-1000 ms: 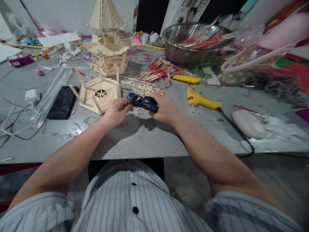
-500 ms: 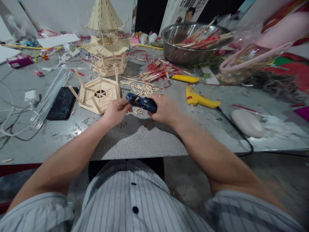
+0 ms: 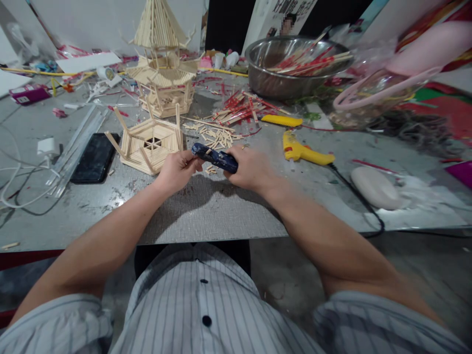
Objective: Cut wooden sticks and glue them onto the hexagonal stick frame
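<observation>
My right hand (image 3: 248, 168) is wrapped round the handles of a dark blue hand tool (image 3: 214, 156), which looks like cutters or shears. At the tool's far left end, my left hand (image 3: 179, 170) is closed in a pinch; what lies between its fingertips is too small to make out. Just behind that hand sits a hexagonal base of wooden sticks (image 3: 167, 132) with several upright posts. Short cut stick pieces (image 3: 221, 137) lie in a loose pile beyond the tool, and a few more lie under it.
Behind stands a stick-built pagoda (image 3: 162, 73). A steel bowl (image 3: 261, 81) holds red-wrapped sticks, with more red-wrapped sticks (image 3: 236, 110) before it. To the right are a yellow knife (image 3: 282, 120), a yellow glue gun (image 3: 309, 154) and its cord; to the left, a black phone (image 3: 95, 158).
My right hand and the tool have shifted very slightly left, and the tool's handles look a little differently angled. My left hand stays in place. The view has turned slightly.
</observation>
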Tool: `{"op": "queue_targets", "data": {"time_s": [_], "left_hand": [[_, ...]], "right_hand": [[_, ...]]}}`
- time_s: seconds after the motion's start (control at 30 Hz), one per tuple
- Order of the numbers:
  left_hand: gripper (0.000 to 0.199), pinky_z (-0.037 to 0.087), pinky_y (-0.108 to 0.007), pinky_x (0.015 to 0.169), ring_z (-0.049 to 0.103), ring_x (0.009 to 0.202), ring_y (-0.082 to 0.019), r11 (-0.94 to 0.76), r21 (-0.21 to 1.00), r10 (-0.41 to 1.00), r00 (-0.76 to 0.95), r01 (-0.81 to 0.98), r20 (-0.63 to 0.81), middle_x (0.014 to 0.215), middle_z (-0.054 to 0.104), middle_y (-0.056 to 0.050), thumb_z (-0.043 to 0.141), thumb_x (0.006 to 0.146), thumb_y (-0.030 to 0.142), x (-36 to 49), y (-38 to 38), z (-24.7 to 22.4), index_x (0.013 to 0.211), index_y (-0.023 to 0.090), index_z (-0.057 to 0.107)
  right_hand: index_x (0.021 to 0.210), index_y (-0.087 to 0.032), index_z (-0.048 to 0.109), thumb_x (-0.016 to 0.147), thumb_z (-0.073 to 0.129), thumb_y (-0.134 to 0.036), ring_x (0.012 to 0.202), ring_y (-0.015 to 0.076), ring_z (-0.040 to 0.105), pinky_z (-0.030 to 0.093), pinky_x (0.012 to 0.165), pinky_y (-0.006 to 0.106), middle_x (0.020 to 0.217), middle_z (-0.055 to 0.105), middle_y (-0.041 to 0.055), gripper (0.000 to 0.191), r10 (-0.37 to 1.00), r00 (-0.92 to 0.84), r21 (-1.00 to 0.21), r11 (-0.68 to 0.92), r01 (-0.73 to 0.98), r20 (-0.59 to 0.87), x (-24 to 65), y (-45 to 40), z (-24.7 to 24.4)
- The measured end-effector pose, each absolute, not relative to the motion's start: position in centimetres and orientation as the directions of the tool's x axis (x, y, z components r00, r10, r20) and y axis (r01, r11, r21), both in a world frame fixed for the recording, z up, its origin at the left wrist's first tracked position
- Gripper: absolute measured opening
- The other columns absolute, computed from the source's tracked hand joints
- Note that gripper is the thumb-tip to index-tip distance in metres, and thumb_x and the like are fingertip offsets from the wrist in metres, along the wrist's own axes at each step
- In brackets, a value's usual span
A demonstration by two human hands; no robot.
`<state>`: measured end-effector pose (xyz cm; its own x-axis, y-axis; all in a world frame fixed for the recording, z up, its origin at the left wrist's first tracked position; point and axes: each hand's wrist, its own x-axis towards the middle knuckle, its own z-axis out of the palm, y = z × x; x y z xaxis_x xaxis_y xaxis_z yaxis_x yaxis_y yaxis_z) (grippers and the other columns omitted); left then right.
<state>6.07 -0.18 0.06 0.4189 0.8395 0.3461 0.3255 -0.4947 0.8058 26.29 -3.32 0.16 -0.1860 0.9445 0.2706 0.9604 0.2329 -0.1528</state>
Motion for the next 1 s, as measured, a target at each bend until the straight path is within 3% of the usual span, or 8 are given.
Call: {"op": "queue_targets", "data": {"time_s": [0.4, 0.73, 0.83, 1.0], "left_hand": [[0.020, 0.039, -0.021, 0.048, 0.048, 0.049, -0.008, -0.481, 0.797, 0.852, 0.408, 0.365, 0.327, 0.058, 0.062, -0.003, 0.054, 0.079, 0.027, 6.1, 0.3, -0.3, 0.067, 0.014, 0.062], [0.029, 0.035, -0.022, 0.050, 0.046, 0.051, -0.009, -0.497, 0.750, 0.850, 0.419, 0.438, 0.319, 0.054, 0.055, 0.001, 0.051, 0.083, 0.032, 6.1, -0.1, 0.7, 0.062, 0.015, 0.059], [0.029, 0.031, -0.023, 0.050, 0.041, 0.049, -0.008, -0.487, 0.699, 0.864, 0.406, 0.523, 0.298, 0.049, 0.047, 0.003, 0.050, 0.082, 0.028, 6.1, -0.1, 1.0, 0.057, 0.015, 0.057], [0.029, 0.029, -0.024, 0.051, 0.038, 0.050, -0.009, -0.452, 0.659, 0.880, 0.421, 0.602, 0.219, 0.049, 0.044, 0.004, 0.051, 0.082, 0.027, 6.2, 0.0, 1.2, 0.056, 0.016, 0.054]], "right_hand": [[0.094, -0.020, 0.062, 0.070, 0.059, -0.031, 0.086, 0.0276, 0.062, 0.043, 0.066, 0.035, 0.097, 0.067, 0.0112, 0.027, 0.955, -0.163, -0.138, 0.202, 0.970, 0.247, 26.1, -3.4, 0.3], [0.099, -0.019, 0.065, 0.079, 0.055, -0.042, 0.085, 0.0296, 0.064, 0.040, 0.065, 0.036, 0.095, 0.070, 0.0133, 0.032, 0.982, -0.035, -0.083, 0.051, 0.995, 0.186, 25.7, -3.3, 0.4], [0.104, -0.016, 0.063, 0.080, 0.055, -0.048, 0.088, 0.0315, 0.064, 0.041, 0.069, 0.038, 0.101, 0.069, 0.0165, 0.041, 0.978, -0.018, -0.047, 0.028, 0.999, 0.206, 26.0, -2.6, 0.2], [0.114, -0.012, 0.060, 0.083, 0.055, -0.041, 0.094, 0.0323, 0.062, 0.040, 0.080, 0.042, 0.105, 0.068, 0.0187, 0.042, 0.977, 0.001, -0.037, 0.007, 0.999, 0.214, 26.6, -1.9, 0.3]]}}
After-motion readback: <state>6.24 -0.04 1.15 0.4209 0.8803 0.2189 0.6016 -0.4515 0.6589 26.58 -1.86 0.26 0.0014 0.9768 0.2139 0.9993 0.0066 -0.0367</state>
